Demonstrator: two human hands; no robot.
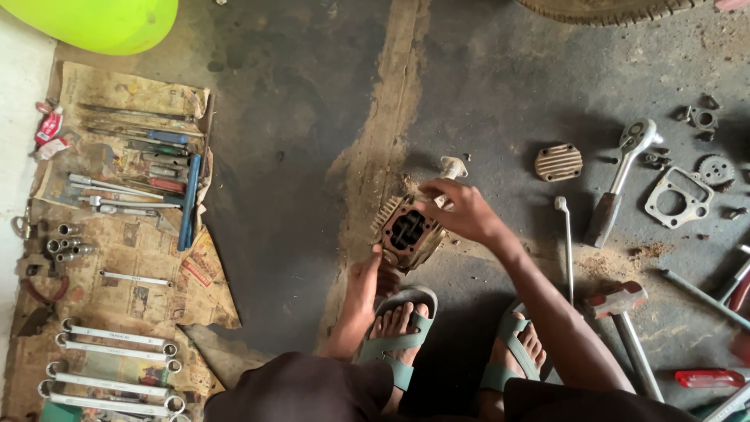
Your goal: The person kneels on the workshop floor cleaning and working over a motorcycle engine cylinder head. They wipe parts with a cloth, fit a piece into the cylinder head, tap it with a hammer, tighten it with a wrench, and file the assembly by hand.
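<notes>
My left hand (365, 275) grips the lower edge of a finned engine cylinder head (408, 232), fingers closed on its underside, and holds it tilted just above the concrete floor (297, 117) in front of my sandalled feet (400, 332). My right hand (461, 209) comes over its top right corner, fingers curled down onto the casting; how tightly they close I cannot tell. A pale, dusty part (451, 167) sticks out just beyond those fingers. To my right lie a ribbed cover plate (558, 162), a ratchet handle (621, 180), a gasket (678, 198) and a hammer (625, 320). Well apart on my left, newspaper sheets (133, 273) carry ring spanners (113, 363), sockets (66, 242) and screwdrivers (148, 160).
</notes>
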